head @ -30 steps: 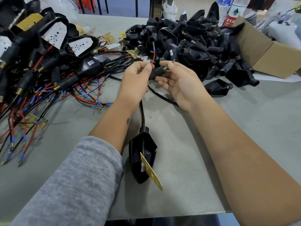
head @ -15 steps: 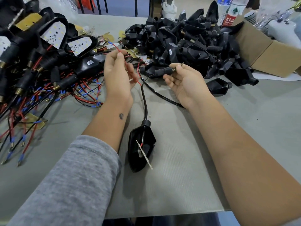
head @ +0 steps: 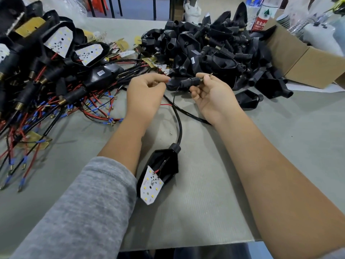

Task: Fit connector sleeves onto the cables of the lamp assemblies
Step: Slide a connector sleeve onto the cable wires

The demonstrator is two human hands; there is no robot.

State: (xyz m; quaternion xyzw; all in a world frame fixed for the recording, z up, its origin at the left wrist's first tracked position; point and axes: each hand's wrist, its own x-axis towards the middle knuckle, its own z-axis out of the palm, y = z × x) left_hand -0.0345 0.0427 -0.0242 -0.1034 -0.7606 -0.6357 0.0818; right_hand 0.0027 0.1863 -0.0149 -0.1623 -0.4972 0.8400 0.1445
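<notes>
1. Counting at the bench: two hands, one lamp assembly (head: 160, 172) on its own near the front, one connector sleeve (head: 190, 82) in hand. Two heaps lie behind, too tangled to count: wired lamp assemblies (head: 56, 58) at left, empty black housings (head: 211, 47) at centre-right.
2. Left hand (head: 144, 95): fingers curled, tips pinched together near the blue-tipped end of a wire (head: 169, 80), just beside the sleeve's mouth. A red wire (head: 166, 105) shows below the palm. Whether the fingers actually grip the wire end cannot be told.
3. Right hand (head: 211, 96): palm up, thumb and forefinger pinching the threaded end of the connector sleeve, remaining fingers loosely curled beneath it.
4. Connector sleeve: black, held roughly level above the grey table (head: 214, 193), between the two hands. A black cable (head: 179, 124) runs down from the hands to the neck of the lone lamp assembly.
5. Lone lamp assembly: black housing lying open side up between the forearms, its white LED board (head: 151, 186) tilted partly out at the near end.
6. Containers: one cardboard box (head: 308, 68) at far right, open side facing away; contents not visible. One labelled bottle (head: 261, 17) stands behind the housing heap.
</notes>
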